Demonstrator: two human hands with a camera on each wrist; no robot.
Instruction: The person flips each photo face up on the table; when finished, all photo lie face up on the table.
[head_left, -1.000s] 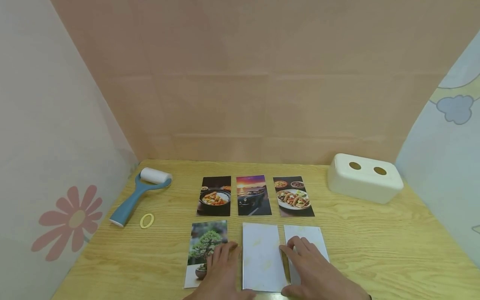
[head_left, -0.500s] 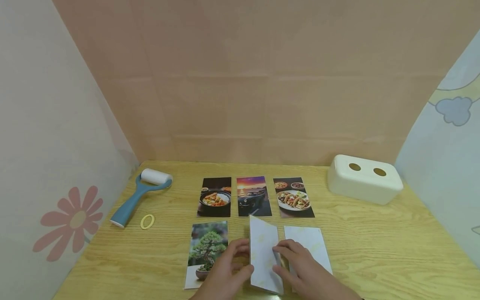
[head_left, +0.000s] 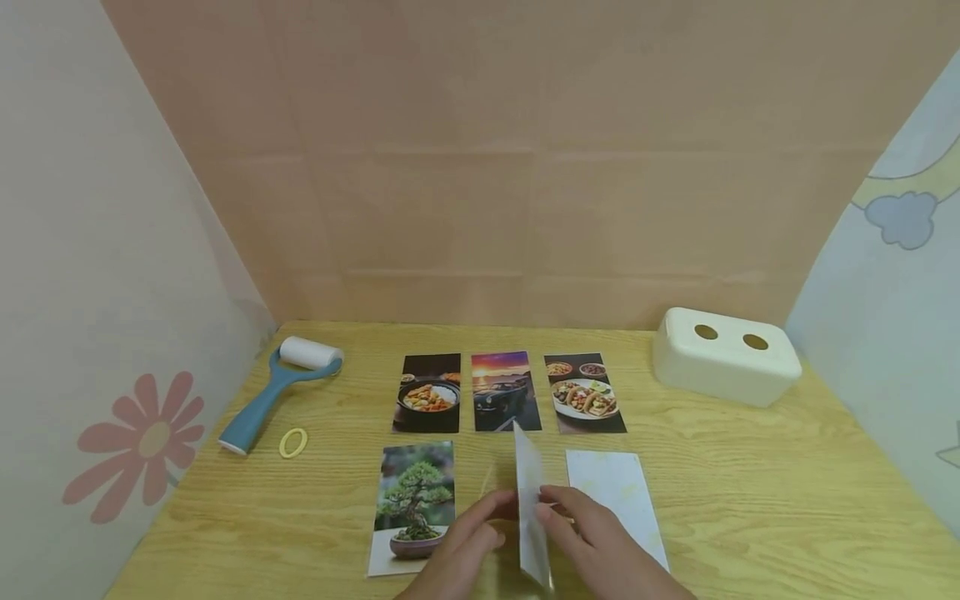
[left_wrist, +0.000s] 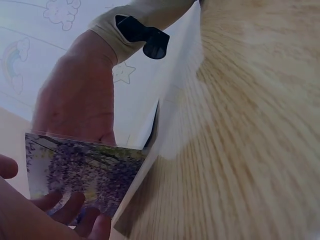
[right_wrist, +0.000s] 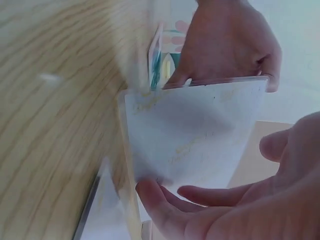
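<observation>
A photo card (head_left: pixel 529 508) stands on its edge on the table between both hands, its white back turned right. Purple blossoms cover its picture side (left_wrist: pixel 100 170) in the left wrist view. My left hand (head_left: pixel 465 542) rests its loosely bent fingers against that picture, thumb apart from the card. From the other side, my right hand (head_left: pixel 600 533) touches the white back (right_wrist: pixel 195 130) with a fingertip near its lower edge; its thumb stands away. A bonsai photo card (head_left: pixel 416 500) lies face up at left, and another card (head_left: pixel 618 500) lies white side up at right.
Behind lie a rice-bowl card (head_left: pixel 427 396), a car-at-sunset card (head_left: pixel 505 392) and a taco card (head_left: pixel 585 396). A blue-handled lint roller (head_left: pixel 277 383) and a yellow ring (head_left: pixel 293 443) lie left. A white box with two holes (head_left: pixel 723 367) stands back right.
The middle card lay flat, white side up, between the hands. It has been tipped up by its left side and now stands nearly vertical. Both hands have moved in against it.
</observation>
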